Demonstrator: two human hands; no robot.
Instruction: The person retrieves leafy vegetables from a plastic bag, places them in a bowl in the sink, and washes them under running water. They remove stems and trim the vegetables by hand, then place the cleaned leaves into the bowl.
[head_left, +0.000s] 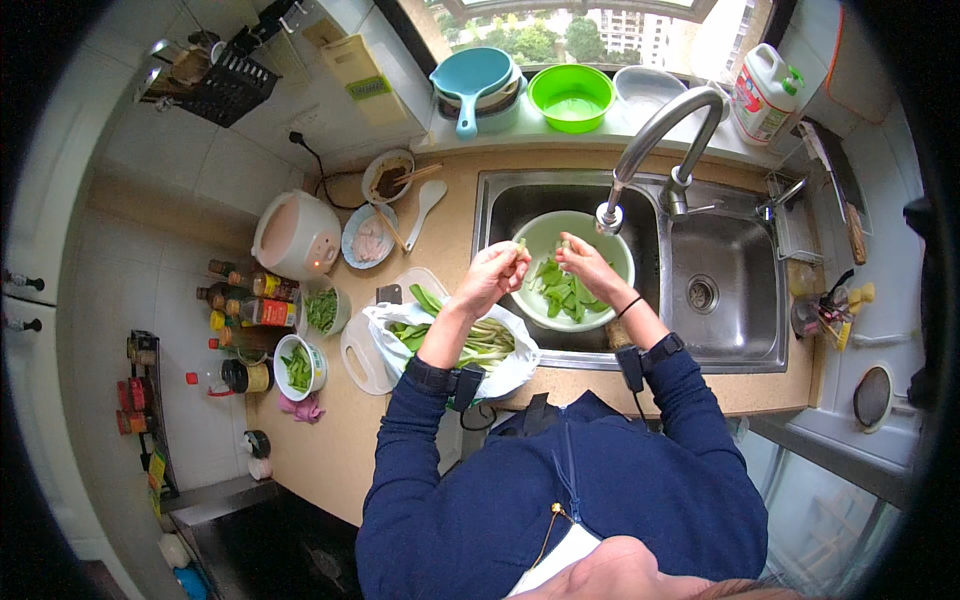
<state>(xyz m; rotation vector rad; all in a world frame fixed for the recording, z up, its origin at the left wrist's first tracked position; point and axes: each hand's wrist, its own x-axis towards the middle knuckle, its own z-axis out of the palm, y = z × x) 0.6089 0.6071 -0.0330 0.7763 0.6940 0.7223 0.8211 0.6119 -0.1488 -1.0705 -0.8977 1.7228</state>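
Both hands are over a pale green bowl (627, 262) that stands in the left sink basin, with torn green leaves (568, 292) inside it. My left hand (493, 276) is closed at the bowl's left rim, and a small pale stem piece (522, 244) shows at its fingertips. Over the bowl's upper right part, my right hand (587, 264) pinches another small pale-green piece (562, 244). Under my left forearm lies an open white plastic bag (519, 367) with long-stemmed leafy greens (487, 341) in it.
A steel faucet (645, 142) arches over the bowl, its spout close to my right hand. The right basin (724, 300) adjoins. Left on the counter are a white cutting board (360, 360), a rice cooker (296, 236), a plate of meat (367, 236), a tub of cut greens (300, 367) and several bottles.
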